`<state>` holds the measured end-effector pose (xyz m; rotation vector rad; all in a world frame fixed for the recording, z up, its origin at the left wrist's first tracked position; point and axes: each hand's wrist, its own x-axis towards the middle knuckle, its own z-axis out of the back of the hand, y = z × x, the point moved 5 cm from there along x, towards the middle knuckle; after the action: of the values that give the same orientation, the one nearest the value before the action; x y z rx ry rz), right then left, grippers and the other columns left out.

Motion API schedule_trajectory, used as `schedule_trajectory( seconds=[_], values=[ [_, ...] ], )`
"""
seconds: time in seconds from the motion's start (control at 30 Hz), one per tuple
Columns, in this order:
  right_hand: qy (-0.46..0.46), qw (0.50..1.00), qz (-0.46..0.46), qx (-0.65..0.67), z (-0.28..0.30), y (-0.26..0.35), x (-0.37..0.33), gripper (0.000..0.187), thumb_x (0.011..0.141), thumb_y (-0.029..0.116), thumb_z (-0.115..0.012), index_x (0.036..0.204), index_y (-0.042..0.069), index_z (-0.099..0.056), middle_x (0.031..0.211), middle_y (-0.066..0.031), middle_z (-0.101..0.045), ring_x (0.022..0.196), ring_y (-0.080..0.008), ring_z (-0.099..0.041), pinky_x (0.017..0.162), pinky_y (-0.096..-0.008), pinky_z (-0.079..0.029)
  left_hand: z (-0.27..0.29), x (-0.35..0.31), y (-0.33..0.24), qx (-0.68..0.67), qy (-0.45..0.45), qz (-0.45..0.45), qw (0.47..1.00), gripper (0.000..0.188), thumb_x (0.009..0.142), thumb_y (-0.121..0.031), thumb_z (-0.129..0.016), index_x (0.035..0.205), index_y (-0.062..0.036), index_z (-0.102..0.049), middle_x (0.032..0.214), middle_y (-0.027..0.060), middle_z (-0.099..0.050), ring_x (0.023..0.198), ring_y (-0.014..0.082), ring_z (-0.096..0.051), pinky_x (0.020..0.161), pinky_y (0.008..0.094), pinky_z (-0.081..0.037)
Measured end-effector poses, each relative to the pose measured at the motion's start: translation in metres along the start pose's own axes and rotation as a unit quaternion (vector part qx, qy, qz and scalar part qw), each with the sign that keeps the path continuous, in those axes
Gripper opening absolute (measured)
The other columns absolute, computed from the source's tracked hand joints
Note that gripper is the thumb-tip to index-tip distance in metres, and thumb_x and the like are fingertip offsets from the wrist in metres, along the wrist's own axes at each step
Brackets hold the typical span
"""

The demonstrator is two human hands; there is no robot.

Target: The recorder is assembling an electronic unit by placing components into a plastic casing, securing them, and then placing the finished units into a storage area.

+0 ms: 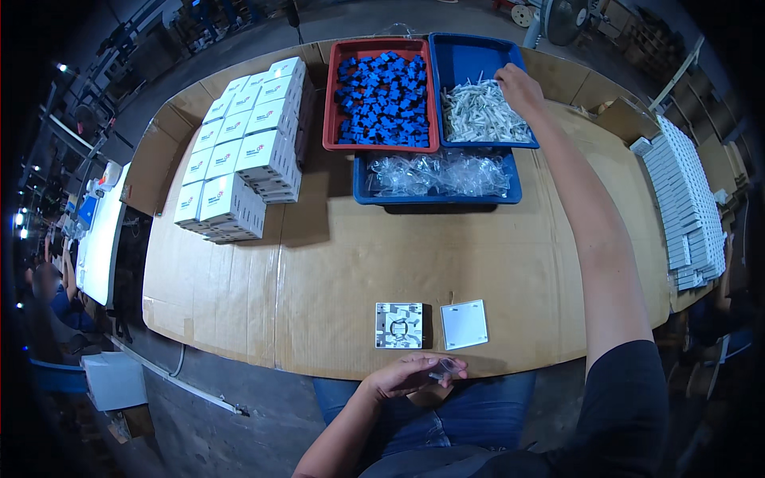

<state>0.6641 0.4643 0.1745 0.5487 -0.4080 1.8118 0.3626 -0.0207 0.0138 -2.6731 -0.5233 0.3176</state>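
Near the table's front edge, my left hand is closed around a small transparent plastic bag; what may be inside it is too small to tell. My right arm stretches far forward, and my right hand is over the blue tray of small whitish slender pieces. Its fingers are bent together, and anything between them is hidden. Just beyond my left hand lie a square box part with a grey patterned inside and, to its right, a flat white square panel.
A red tray holds many blue and black pieces. In front, a lower blue bin contains transparent plastic bags. White boxes are stacked at the left; white panels form stacks at the right. Cardboard covers the table. Another person is far left.
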Motion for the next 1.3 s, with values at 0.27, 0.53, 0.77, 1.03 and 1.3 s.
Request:
schedule_trajectory(
  seconds=[0.27, 0.53, 0.77, 1.03, 1.3],
  values=[
    [-0.028, 0.885, -0.168, 0.434, 0.101, 0.028, -0.065, 0.024, 0.103, 0.014, -0.067, 0.124, 0.007, -0.073, 0.095, -0.0007, -0.064, 0.077, -0.0095, -0.057, 0.067, -0.0251, -0.047, -0.001, 0.001, 0.001, 0.044, -0.030, -0.006, 0.999, 0.070, 0.101, -0.049, -0.061, 0.143, 0.0069, -0.056, 0.132, 0.0147, -0.067, 0.104, 0.0187, -0.062, 0.101, 0.0345, -0.049],
    [-0.001, 0.625, -0.201, 0.754, 0.192, 0.105, -0.176, 0.033, 0.104, 0.011, -0.064, 0.135, -0.002, -0.062, 0.104, -0.0034, -0.066, 0.075, -0.0058, -0.054, 0.065, -0.0210, -0.043, -0.001, -0.004, 0.005, 0.070, -0.059, -0.016, 0.996, 0.069, 0.101, -0.053, -0.060, 0.140, 0.0043, -0.058, 0.127, 0.0126, -0.068, 0.101, 0.0179, -0.064, 0.097, 0.0352, -0.052],
    [0.048, 0.660, -0.234, 0.713, 0.207, 0.146, -0.262, 0.028, 0.099, 0.007, -0.069, 0.126, 0.000, -0.065, 0.101, -0.0073, -0.070, 0.073, -0.0073, -0.057, 0.064, -0.0210, -0.044, -0.001, -0.003, 0.003, 0.120, -0.064, -0.052, 0.989, 0.064, 0.106, -0.052, -0.052, 0.142, 0.0017, -0.056, 0.126, 0.0116, -0.069, 0.097, 0.0179, -0.069, 0.094, 0.0327, -0.054],
    [0.171, 0.648, -0.299, 0.680, 0.172, 0.225, -0.373, 0.013, 0.094, 0.004, -0.076, 0.105, 0.001, -0.071, 0.094, -0.0062, -0.074, 0.069, -0.0062, -0.060, 0.060, -0.0223, -0.046, 0.006, -0.004, 0.010, 0.091, -0.096, -0.054, 0.990, 0.059, 0.109, -0.049, -0.047, 0.141, -0.0002, -0.057, 0.123, 0.0080, -0.071, 0.098, 0.0172, -0.069, 0.095, 0.0342, -0.053],
    [0.238, 0.728, -0.251, 0.592, 0.169, 0.266, -0.392, 0.013, 0.091, 0.007, -0.079, 0.103, 0.002, -0.074, 0.084, 0.0012, -0.070, 0.072, -0.0027, -0.057, 0.063, -0.0210, -0.043, 0.006, -0.005, 0.010, 0.076, -0.105, -0.076, 0.989, 0.053, 0.109, -0.048, -0.048, 0.128, -0.0003, -0.063, 0.120, 0.0107, -0.070, 0.097, 0.0201, -0.068, 0.096, 0.0362, -0.052]
  ],
)
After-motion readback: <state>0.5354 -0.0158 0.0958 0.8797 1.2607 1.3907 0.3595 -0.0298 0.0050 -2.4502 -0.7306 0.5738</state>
